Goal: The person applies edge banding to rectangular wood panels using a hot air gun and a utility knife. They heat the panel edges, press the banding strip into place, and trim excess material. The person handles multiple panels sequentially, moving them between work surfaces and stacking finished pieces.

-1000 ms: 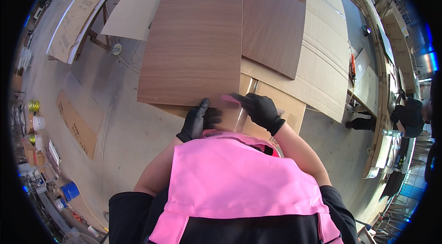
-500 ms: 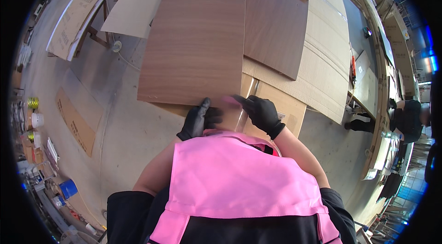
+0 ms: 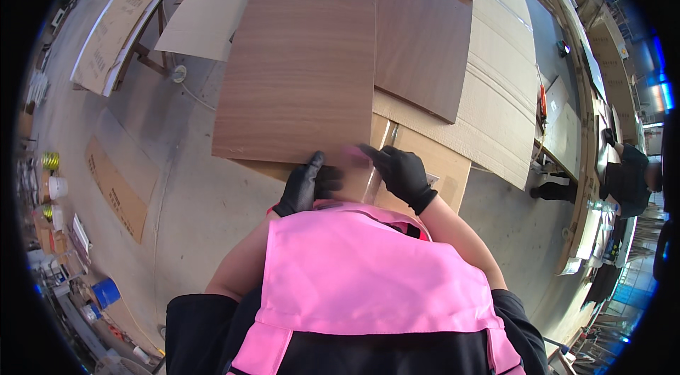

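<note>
A large brown wood-grain panel (image 3: 301,70) with a small white label lies flat on a tan cardboard box (image 3: 432,162). My left hand (image 3: 306,187), in a black glove, is curled at the panel's near edge, its thumb touching the corner. My right hand (image 3: 402,175), also gloved, rests on the cardboard just right of it, fingers stretched toward the panel's edge. A blurred patch between the hands hides what lies there. My pink vest (image 3: 361,276) fills the lower middle.
A darker brown panel (image 3: 425,42) and pale cardboard sheets (image 3: 503,92) lie behind and to the right. A cardboard-topped table (image 3: 120,21) stands far left over the grey concrete floor (image 3: 177,191). Buckets and clutter (image 3: 49,191) line the left edge. Another person (image 3: 627,177) works at right.
</note>
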`<state>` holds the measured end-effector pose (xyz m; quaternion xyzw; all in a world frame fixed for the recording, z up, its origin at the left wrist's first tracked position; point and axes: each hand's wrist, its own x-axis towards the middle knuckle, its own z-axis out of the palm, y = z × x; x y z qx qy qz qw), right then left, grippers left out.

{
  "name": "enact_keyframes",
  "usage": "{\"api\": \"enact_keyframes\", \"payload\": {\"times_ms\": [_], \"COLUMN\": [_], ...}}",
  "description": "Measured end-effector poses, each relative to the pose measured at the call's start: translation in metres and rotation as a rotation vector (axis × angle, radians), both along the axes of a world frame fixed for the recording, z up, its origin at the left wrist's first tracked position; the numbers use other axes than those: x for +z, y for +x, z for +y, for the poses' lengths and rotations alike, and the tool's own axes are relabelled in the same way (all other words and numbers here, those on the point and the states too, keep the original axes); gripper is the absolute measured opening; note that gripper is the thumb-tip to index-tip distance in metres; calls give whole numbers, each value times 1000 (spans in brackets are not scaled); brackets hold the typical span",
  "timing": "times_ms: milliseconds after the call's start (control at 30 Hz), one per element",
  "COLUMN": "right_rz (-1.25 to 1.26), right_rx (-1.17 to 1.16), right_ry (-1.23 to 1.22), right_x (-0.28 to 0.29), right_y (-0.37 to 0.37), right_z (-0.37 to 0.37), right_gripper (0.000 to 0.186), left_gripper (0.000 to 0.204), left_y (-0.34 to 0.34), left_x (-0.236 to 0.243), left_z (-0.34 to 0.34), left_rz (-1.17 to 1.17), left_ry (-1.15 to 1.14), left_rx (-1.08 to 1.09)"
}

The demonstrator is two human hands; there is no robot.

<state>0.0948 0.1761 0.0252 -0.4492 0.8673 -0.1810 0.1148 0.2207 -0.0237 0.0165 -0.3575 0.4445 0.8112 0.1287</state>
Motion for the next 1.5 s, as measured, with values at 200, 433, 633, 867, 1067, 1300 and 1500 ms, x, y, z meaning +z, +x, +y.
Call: {"api": "enact_keyframes", "payload": {"times_ms": [200,433,633,867,1067,1300,1500], "right_rz": [-190,-44,-88,-47,-420,-94,-33], "right_rx": [10,-131,-26,-53,56,-125,-57], "right_ry": [16,-160,256,-129,-67,-151,-42], "right_x": [6,2,11,12,-5,-34,10], "right_y": [9,-18,-14,-31,-23,-97,-98], "right_z": [26,7,-2,-9,32,-7,-44], "right_gripper": [53,52,59,43,50,43,43], "left_gripper": [57,62,60,56,56,60,59], "left_y": [0,-2,1,-1,0,-2,-1], "left_x": [-4,-1,3,-4,0,-2,4], "left_z": [-2,-2,0,-1,0,-3,-1], "left_rz": [18,11,10,2,-27,-56,-83], "left_ry": [42,-10,-8,50,57,42,3], "left_rx": [4,-50,-5,-11,17,-9,5]}}
